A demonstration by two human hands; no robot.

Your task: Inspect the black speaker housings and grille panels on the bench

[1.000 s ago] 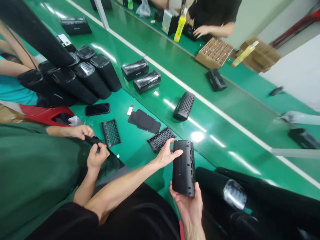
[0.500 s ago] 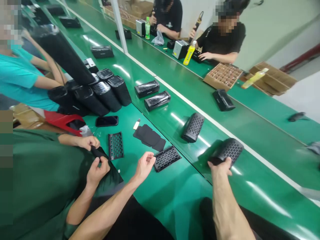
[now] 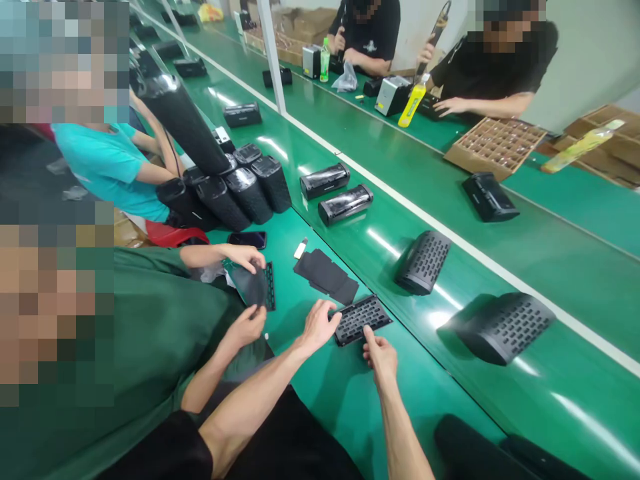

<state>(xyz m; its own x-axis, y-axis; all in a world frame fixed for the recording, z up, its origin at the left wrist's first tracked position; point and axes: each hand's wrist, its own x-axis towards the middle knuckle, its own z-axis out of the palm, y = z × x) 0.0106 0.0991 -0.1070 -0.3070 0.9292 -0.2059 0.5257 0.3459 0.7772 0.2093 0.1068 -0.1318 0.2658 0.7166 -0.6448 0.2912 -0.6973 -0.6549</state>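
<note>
A black perforated speaker grille [image 3: 364, 320] lies over the green work surface in front of me. My left hand [image 3: 320, 327] has its thumb and fingers closed on the grille's left end. My right hand [image 3: 383, 357] pinches the near long edge, thumb on top and the other fingers curled below. Just beyond the grille is a small stack of thin black sheets [image 3: 327, 277]. On the belt to the right lies a black speaker housing [image 3: 507, 328] with slotted holes, apart from my right hand. Another slotted housing [image 3: 424, 262] sits farther up the belt.
At my left, a co-worker in a green shirt [image 3: 165, 320] handles a thin dark sheet [image 3: 253, 287] over another grille [image 3: 271, 287]. Beyond are a phone [image 3: 249, 240], several upright black speakers [image 3: 245, 193] and a person in turquoise [image 3: 107, 167]. A divided carton [image 3: 495, 147] stands across the belt.
My right hand has let go of the speaker housing on the belt and come left to the grille. My left hand has closed on the grille's end. The co-worker's sheet is now spread out.
</note>
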